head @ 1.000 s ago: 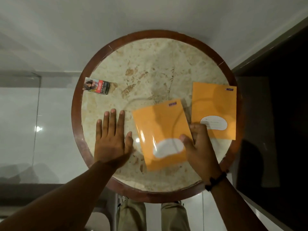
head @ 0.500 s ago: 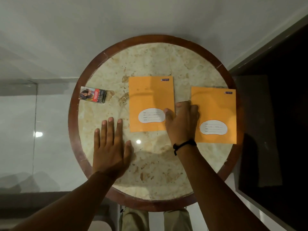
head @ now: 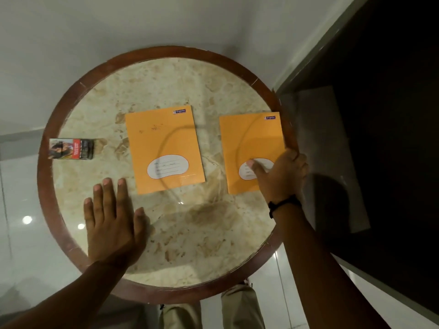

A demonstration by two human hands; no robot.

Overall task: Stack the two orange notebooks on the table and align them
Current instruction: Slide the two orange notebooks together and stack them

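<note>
Two orange notebooks lie flat and apart on the round marble table (head: 166,86). The left notebook (head: 164,143) sits near the middle, slightly tilted, with nothing touching it. The right notebook (head: 249,141) lies at the table's right rim. My right hand (head: 282,174) grips that notebook's near right corner, thumb on its white label and fingers curled over the right edge. My left hand (head: 111,224) rests flat on the marble at the near left, fingers spread, holding nothing.
A small printed packet (head: 71,148) lies at the table's left rim. A brown wooden rim (head: 47,186) rings the marble. A dark panel (head: 380,138) stands close on the right. My legs show below the table's near edge.
My right hand let go of the middle notebook, which now lies flat, and moved right onto the notebook at the rim. My left hand stayed put on the table.
</note>
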